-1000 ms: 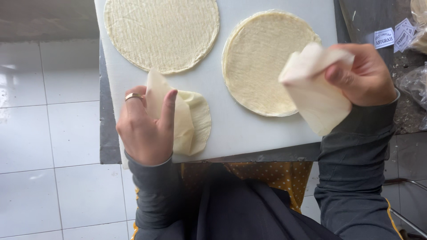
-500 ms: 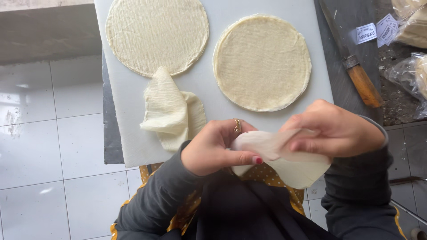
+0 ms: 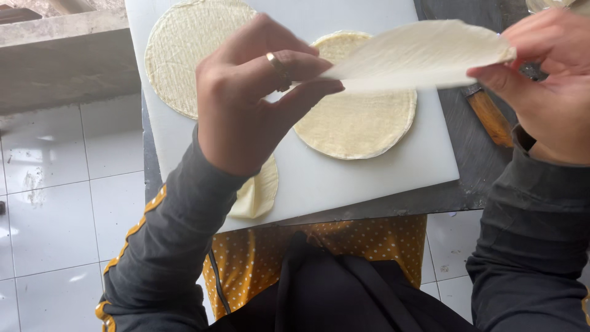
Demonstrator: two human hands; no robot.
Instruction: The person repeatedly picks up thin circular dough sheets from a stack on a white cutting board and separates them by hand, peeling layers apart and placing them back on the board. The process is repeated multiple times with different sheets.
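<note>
Where half a second ago both hands were bunched close to the body over a crumpled sheet, that sheet (image 3: 418,55) is now spread flat and lifted above the board (image 3: 369,184), stretched between the two hands. My reading is that the unfolding is done and the sheet is ready to go down.

Above the board's left half, the left hand (image 3: 246,104), with a ring on one finger, pinches the sheet's left edge between thumb and fingers, closed tight on it. Under that hand, at the board's near edge, a folded piece (image 3: 258,193) lies partly hidden by the wrist. At the board's far left a round disc (image 3: 178,55) lies flat; a second disc (image 3: 356,123) lies at the board's middle, directly below the raised sheet and clear of it.

Past the board's right edge, the right hand (image 3: 547,86) grips the sheet's right corner between thumb and fingertips. Below it, off the board, a wooden handle (image 3: 488,117) rests on the dark table (image 3: 467,160).
</note>
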